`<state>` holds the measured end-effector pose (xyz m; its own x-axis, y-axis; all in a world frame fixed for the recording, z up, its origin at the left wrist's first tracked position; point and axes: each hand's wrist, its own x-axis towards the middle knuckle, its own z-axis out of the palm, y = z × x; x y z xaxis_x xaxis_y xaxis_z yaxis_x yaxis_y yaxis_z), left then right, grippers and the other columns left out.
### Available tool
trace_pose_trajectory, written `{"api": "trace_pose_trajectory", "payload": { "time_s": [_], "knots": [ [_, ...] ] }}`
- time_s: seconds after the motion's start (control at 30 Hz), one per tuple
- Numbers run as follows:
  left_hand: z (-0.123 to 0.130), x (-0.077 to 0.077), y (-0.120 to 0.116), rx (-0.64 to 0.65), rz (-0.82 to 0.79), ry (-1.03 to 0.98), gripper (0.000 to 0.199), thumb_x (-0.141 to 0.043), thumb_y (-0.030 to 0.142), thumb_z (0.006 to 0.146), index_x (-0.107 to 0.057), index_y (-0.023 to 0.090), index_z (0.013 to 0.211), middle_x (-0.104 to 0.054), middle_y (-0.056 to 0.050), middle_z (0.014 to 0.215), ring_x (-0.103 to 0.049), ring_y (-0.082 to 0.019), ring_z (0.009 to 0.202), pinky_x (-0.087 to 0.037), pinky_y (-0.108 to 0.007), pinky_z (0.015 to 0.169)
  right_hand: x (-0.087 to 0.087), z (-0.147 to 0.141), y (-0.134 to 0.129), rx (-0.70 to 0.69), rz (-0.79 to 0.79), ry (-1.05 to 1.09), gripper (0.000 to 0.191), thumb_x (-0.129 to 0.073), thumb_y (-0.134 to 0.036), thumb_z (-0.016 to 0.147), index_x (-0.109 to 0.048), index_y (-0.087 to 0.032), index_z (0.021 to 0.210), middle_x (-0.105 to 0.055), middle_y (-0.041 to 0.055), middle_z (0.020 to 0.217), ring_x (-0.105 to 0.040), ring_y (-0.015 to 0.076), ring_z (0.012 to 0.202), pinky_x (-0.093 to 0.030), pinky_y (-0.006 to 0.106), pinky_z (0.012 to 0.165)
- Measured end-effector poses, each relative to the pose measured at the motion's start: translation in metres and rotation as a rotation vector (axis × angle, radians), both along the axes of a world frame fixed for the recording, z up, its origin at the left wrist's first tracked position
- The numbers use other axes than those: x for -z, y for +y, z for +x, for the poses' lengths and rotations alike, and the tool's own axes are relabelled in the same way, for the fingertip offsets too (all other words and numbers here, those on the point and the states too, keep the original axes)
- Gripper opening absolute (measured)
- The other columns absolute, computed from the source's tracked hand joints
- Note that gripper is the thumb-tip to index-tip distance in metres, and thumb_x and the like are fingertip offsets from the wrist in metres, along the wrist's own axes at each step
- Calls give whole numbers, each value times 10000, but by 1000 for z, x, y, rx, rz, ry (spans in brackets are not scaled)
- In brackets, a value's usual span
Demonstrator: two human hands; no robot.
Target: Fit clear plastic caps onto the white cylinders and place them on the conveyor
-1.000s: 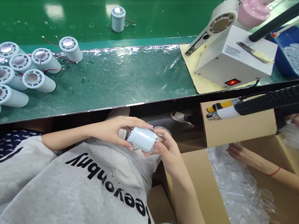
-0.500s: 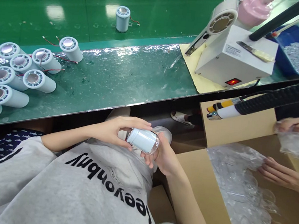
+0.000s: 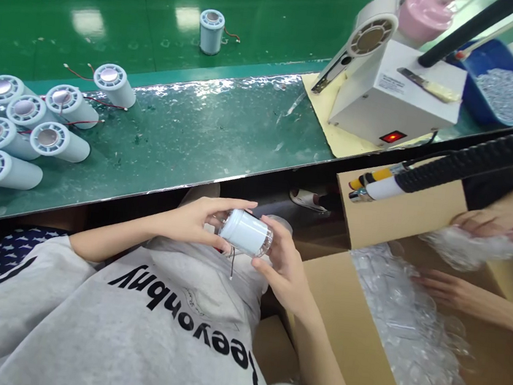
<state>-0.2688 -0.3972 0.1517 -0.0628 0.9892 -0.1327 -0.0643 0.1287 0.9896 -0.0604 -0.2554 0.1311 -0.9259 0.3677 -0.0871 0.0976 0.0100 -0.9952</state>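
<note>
Between my two hands, above my lap, is a light-blue cylinder lying nearly sideways. Its right end sits in a clear plastic cover, and a thin dark wire hangs below its left end. My left hand grips the left end, thumb below and fingers above. The fingers and thumb of my right hand close around the covered end. Similar light-blue cylinders with red and dark wires stand in a group on the green bench to the left.
A lone cylinder stands on the green belt. At right are a white device with a lit red switch, a handheld fan and a blue tray. A cardboard box holds clear plastic parts; another person's hands are over it.
The held cylinder has turned so its wire now hangs into view. My right fingers have moved up around its covered end. The other person's hands have shifted left over the box.
</note>
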Motion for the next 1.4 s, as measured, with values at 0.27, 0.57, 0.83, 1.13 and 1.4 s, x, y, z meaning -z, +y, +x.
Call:
{"api": "trace_pose_trajectory", "payload": {
  "time_s": [0.27,0.57,0.83,1.13,1.4],
  "knots": [
    [3,48,110,69,-63,-275,832,-940,249,619,-619,155,1381,-587,-193,1487,-622,-298,1316,-494,-423,1100,64,8,33,501,-137,122,728,-811,-569,750,-477,-234,1304,-588,176,1382,-643,295,1210,-573,463,1004],
    [15,52,197,230,-42,-176,748,-979,162,490,-672,149,1172,-648,-165,1353,-716,-211,1010,-561,-402,948,77,20,91,627,-215,175,699,-805,-646,725,-590,-254,1261,-679,133,1270,-683,312,1125,-633,478,911],
    [22,23,124,234,-101,-199,690,-876,310,757,-619,197,1388,-708,-107,1223,-725,-174,922,-598,-338,873,40,46,62,334,393,202,552,-802,-440,867,-610,-315,1369,-518,117,1563,-555,321,1388,-512,533,1119],
    [16,-3,73,280,55,-154,715,-852,165,769,-618,274,1435,-609,-126,1488,-655,-267,1282,-539,-407,1088,16,36,28,275,77,254,516,-818,-526,841,-712,-338,1310,-726,79,1327,-724,287,1166,-651,398,916],
    [21,4,54,220,-107,-173,854,-850,252,751,-502,240,1531,-699,-105,1340,-707,-239,1108,-570,-361,948,6,31,15,230,115,137,496,-827,-493,837,-732,-346,1301,-694,69,1383,-714,308,1176,-660,405,877]
  ]
}}
